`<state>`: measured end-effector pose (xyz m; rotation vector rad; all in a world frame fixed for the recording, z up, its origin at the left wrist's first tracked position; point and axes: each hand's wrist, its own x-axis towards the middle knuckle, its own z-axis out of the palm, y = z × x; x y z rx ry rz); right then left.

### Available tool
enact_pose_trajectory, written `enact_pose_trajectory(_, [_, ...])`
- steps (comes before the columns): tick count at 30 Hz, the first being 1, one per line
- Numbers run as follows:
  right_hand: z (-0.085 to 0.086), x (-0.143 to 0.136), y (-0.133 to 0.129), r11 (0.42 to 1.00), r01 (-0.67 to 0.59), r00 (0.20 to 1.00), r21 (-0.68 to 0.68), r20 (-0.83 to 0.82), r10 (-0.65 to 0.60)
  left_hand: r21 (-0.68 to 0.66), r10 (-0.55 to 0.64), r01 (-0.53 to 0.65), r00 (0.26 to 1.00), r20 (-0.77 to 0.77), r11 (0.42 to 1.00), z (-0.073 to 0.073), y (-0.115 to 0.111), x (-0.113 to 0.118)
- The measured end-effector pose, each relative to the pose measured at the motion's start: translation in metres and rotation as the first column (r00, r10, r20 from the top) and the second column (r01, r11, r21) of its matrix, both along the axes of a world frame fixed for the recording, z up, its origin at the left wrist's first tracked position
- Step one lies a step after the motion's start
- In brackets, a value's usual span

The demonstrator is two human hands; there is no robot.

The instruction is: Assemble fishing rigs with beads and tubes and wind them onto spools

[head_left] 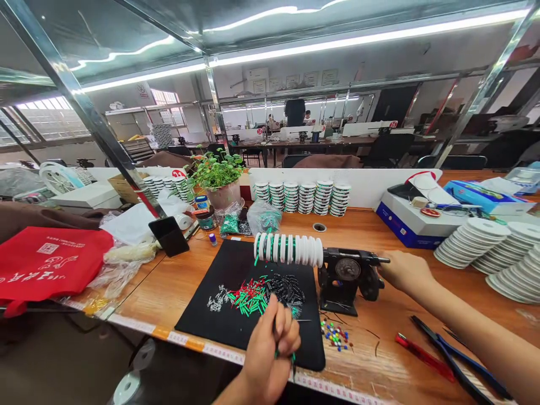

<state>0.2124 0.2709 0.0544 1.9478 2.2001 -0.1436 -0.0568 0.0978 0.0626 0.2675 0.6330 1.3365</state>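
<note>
My left hand (274, 337) is closed above the front of the black mat (211, 270), a thin metal tool and some green pieces showing at its fingers. My right hand (400, 270) is closed at the right side of the black winding machine (346, 270); what its fingers grip there is hidden. A row of white spools (291, 249), some with green line, sits on the machine's shaft. On the mat lie clear pieces (218, 298), red and green pieces (251, 295) and black pieces (289, 288). Colourful beads (336, 336) lie beside the mat.
Stacked spools (307, 198) line the white partition. A potted plant (219, 180), plastic bags (264, 216) and a phone (169, 236) are at the left. White spool stacks (472, 242), a box (415, 219), a red screwdriver (424, 355) and pliers (459, 363) are at the right.
</note>
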Motion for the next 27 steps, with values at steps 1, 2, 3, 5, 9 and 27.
enact_pose_trajectory(1, [-0.007, -0.001, -0.002, 1.000, -0.010, 1.000, -0.017, -0.007, 0.010, 0.001, 0.012, -0.012, 1.000, -0.016, 1.000, 0.007, 0.013, 0.002])
enact_pose_trajectory(2, [-0.015, -0.001, -0.006, 0.999, -0.023, 1.000, -0.032, -0.015, 0.023, 0.013, 0.020, -0.020, 0.999, -0.030, 1.000, 0.011, 0.025, 0.004])
enact_pose_trajectory(3, [-0.023, -0.002, -0.010, 0.998, -0.035, 0.999, -0.044, -0.022, 0.034, 0.032, 0.051, -0.050, 0.998, -0.038, 0.998, 0.014, 0.037, 0.005])
enact_pose_trajectory(5, [-0.038, -0.001, -0.020, 0.998, -0.037, 0.999, -0.056, -0.031, 0.035, 0.070, 0.116, -0.112, 0.991, -0.068, 0.991, 0.017, 0.057, 0.006])
enact_pose_trajectory(9, [-0.052, -0.001, -0.031, 0.999, 0.003, 1.000, -0.053, -0.020, -0.004, 0.162, 0.169, -0.134, 0.959, -0.226, 0.978, 0.016, 0.072, 0.006])
enact_pose_trajectory(27, [-0.050, -0.006, -0.050, 0.994, 0.017, 1.000, -0.104, -0.003, -0.018, 0.174, 0.125, 0.169, 0.267, -0.955, 0.970, 0.012, 0.081, -0.038])
